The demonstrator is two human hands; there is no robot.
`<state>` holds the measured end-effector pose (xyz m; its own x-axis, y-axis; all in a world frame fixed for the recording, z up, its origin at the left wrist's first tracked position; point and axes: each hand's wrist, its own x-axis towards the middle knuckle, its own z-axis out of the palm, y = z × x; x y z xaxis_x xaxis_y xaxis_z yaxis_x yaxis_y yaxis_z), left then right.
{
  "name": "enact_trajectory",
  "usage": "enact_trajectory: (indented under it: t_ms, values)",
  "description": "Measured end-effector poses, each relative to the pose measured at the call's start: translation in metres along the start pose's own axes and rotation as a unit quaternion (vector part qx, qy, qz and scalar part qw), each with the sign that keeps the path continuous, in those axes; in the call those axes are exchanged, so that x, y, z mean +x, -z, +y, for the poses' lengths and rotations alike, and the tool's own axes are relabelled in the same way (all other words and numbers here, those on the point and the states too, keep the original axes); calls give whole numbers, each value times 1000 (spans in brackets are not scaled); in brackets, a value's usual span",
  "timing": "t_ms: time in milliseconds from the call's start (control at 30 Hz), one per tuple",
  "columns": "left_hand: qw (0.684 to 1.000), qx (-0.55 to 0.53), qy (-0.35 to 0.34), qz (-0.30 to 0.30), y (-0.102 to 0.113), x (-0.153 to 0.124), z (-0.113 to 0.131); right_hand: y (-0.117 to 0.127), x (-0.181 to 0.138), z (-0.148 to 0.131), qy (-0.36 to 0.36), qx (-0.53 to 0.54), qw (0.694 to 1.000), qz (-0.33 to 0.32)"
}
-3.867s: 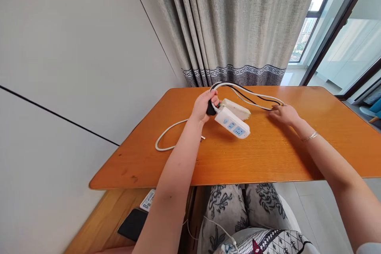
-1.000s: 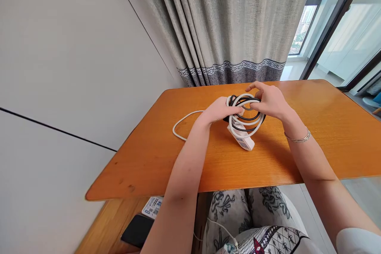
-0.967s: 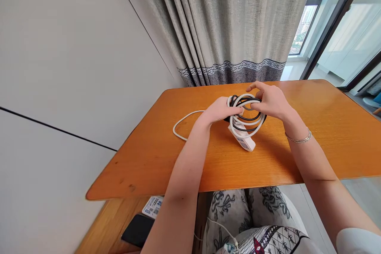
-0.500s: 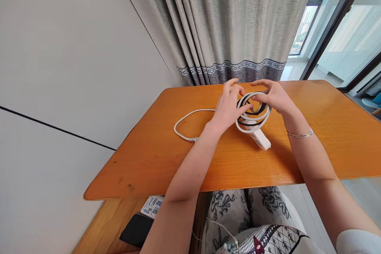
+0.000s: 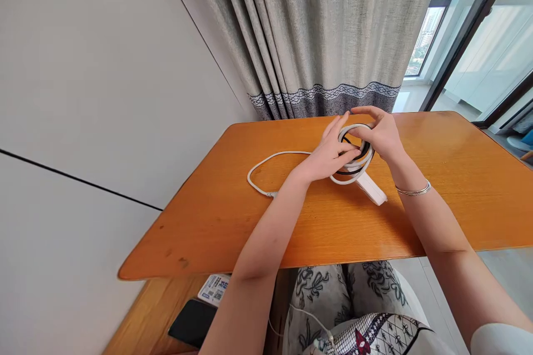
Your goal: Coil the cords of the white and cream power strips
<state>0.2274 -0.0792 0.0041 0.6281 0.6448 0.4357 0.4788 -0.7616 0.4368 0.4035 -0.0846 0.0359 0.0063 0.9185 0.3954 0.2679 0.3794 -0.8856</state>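
Note:
A white and black cable (image 5: 361, 173) is wound into a loose coil between my hands, raised over the table. My right hand (image 5: 381, 133) grips the coil's upper right side, thumb inside the loops and index finger stretched out above. At the left side, my left hand (image 5: 331, 152) holds the loops with its thumb across them and other fingers extended upward, hiding part of the coil. Beneath and touching or close to the coil is a white block-shaped bar (image 5: 372, 188), possibly a power strip. One white cable length (image 5: 255, 169) curves left across the table; its end is partly behind my left forearm.
The orange wooden table (image 5: 200, 233) has rounded corners. A grey curtain (image 5: 325, 39) hangs behind it, with a white wall panel (image 5: 83, 94) at left. Below the table's left front edge lie a black phone-like slab (image 5: 191, 321) and a printed white box (image 5: 213, 288).
My left hand has turned and shifted right, its fingers now straighter. The coil has narrowed and tilted between my hands. The white bar has slid slightly right.

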Motion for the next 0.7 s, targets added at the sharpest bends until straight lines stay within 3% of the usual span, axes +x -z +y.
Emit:
enact_trajectory:
  t_ms: [367,533,700]
  values:
    - [1000,-17,4,12,0,0,5,2,1,5,13,65,997,-44]
    - [996,-50,37,57,-3,-2,8,4,6,14,3,101,993,-69]
    - [991,-71,28,113,-13,-4,6,7,11,19,-40,178,975,-127]
